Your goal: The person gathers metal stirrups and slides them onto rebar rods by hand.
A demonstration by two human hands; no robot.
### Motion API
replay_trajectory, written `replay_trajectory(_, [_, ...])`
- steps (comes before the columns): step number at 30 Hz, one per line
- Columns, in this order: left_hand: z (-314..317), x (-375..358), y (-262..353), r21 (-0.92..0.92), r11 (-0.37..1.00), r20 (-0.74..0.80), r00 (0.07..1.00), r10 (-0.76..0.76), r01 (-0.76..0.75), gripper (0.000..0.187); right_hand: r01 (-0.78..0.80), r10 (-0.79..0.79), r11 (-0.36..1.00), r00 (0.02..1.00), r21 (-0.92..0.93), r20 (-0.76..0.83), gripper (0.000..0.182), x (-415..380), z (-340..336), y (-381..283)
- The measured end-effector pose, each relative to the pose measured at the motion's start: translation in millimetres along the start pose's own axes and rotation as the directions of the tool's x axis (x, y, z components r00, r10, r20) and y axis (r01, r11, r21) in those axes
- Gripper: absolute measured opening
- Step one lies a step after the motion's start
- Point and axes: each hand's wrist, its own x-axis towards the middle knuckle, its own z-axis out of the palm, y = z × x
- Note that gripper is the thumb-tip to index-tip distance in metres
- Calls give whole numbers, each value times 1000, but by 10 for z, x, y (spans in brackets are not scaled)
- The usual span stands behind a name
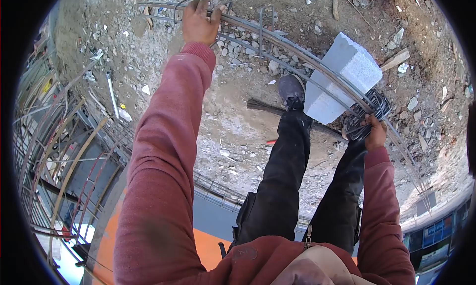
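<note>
the sweatshirt (275, 262) is a dusty, faded red, its long sleeves creased and ending in ribbed cuffs (201, 54) of the same red. a metal zip pull (309, 231) hangs at the neckline, and a small rounded patch (244, 253) sits on the chest (its marking is too small to read). the trousers (272, 200) are black, with a side pocket (245, 214). the left shoe (291, 90) is dark and dusty; both the left hand (199, 28) and right hand (376, 135) are bare.

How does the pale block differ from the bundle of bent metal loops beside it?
The pale block is one solid piece; the dark bundle is many thin loops. The block looks bigger than the bundle. In this view, long metal bars cross both.
</note>
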Motion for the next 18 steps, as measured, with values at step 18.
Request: replay_trajectory(18, [-232,323,-1077,229,973,134,991,-6,-25,21,15,-17,998,1000,-67,-22,7,-27,53,-48])
